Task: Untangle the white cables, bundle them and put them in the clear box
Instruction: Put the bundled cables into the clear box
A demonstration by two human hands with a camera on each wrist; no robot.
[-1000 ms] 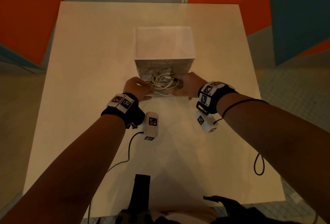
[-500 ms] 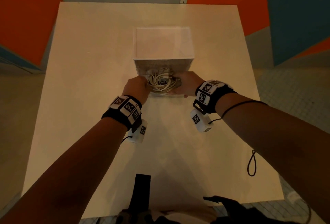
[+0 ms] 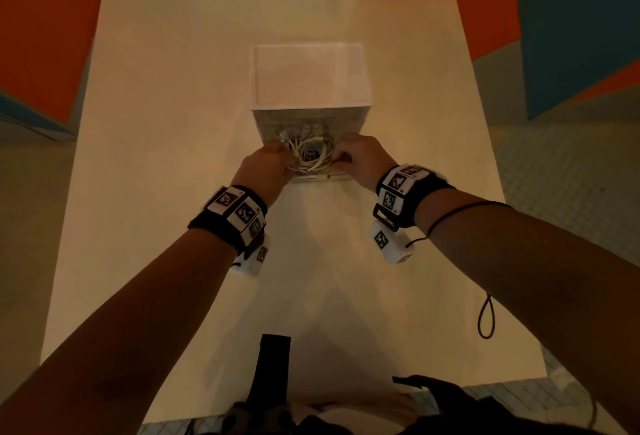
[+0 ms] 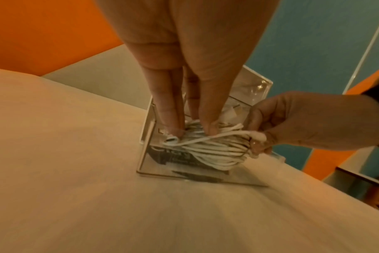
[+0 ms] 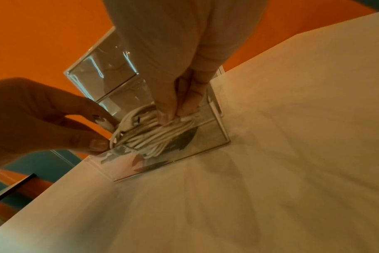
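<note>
Head view picks up bare counter (image 3: 180, 164) nearest, then both hands at the front lip of the clear box (image 3: 313, 74): left hand (image 3: 265, 167) and right hand (image 3: 363, 159) pinching opposite ends of the white cable bundle (image 3: 311, 157), which lies crosswise between them, half inside the opening. Neither hand sits nearer; the bundle's long axis runs left to right, so it looks set to go straight down. Soft, rubbery loops against hard, glossy acrylic walls beyond.
</note>
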